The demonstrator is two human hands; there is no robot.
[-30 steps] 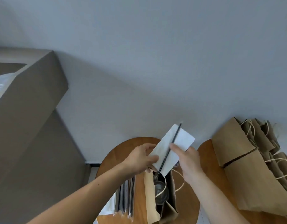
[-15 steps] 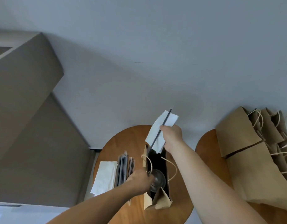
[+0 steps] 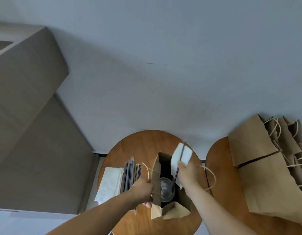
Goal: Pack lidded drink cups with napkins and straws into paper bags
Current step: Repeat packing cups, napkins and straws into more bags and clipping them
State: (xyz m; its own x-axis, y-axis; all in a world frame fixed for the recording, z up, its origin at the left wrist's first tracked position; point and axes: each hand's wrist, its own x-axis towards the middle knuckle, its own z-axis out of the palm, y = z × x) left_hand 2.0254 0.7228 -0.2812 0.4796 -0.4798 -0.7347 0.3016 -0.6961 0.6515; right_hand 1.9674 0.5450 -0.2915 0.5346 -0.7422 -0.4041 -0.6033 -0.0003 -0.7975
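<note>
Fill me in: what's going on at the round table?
A person is packing a drink order. The left hand grips the left rim of an open brown paper bag standing on the round wooden table. The right hand pinches a folded white paper napkin and a thin black straw together over the bag's mouth. The straw's lower end is inside, beside a clear lidded plastic cup. Spare white napkins and dark straws lie left of the bag.

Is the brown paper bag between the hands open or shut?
Open: the brown paper bag gapes, and a clear lidded cup shows inside.
</note>
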